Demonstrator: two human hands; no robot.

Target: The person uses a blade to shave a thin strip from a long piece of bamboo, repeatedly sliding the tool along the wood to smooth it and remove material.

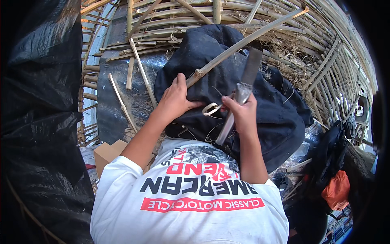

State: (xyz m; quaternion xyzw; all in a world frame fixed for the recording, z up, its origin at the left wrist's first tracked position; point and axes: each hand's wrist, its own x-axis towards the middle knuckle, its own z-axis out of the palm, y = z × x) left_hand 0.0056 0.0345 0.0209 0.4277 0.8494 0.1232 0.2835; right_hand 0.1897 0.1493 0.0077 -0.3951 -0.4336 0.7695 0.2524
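Observation:
My left hand (174, 100) is at the near end of a bamboo pole (239, 44), fingers around it and thumb stretched toward the middle. The pole slants up to the far right and has a knot close to my hand. In my right hand (244, 113) is a knife (252, 67) with a broad dark blade pointing away from me. Its long grey metallic handle (228, 127) runs down past my palm. A pale curled bamboo strip (211, 109) is by my right thumb and fingertips. Black cloth (268, 126) covers my lap beneath both hands.
Split bamboo slats (174, 20) form a rack at the back, with fibrous shavings (288, 46) heaped to its right. Loose bamboo sticks (122, 102) lie on the left. A cardboard box (106, 156) is beside my left arm. Black sheeting (40, 101) hangs at far left; an orange bag (336, 190) sits right.

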